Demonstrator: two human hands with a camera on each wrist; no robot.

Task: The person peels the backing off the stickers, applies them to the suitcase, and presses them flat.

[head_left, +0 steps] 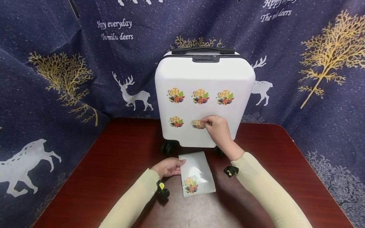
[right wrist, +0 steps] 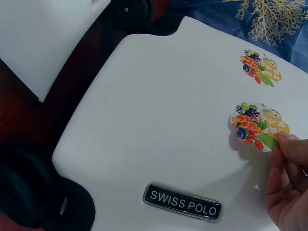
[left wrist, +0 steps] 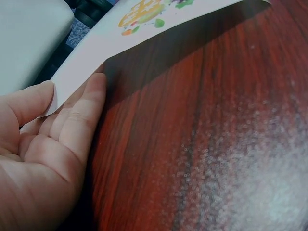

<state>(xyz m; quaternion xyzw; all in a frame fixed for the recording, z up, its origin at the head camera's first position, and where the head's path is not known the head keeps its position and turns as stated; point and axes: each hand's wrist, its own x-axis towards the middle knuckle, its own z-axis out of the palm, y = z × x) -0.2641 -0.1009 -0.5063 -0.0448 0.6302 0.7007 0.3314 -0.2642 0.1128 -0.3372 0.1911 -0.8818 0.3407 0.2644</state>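
A white suitcase (head_left: 201, 71) stands upright on the table, several fruit stickers on its front. In the head view my right hand (head_left: 218, 128) is at its lower middle, pinching a fruit sticker (right wrist: 255, 126) by its edge between thumb and finger. A shadow beside that sticker shows on the white shell in the right wrist view. My left hand (head_left: 169, 167) holds the left edge of a glossy sticker sheet (head_left: 196, 164), thumb on top and fingers beneath. One fruit sticker (head_left: 191, 185) remains on the sheet's lower left corner.
A stuck fruit sticker (head_left: 176, 122) is left of the pinched one, with a row of stickers above. The suitcase has black wheels (head_left: 168, 146) and a SWISS POLO badge (right wrist: 183, 202). Behind the dark red table (head_left: 122, 152) hangs a blue deer-patterned cloth (head_left: 114, 57).
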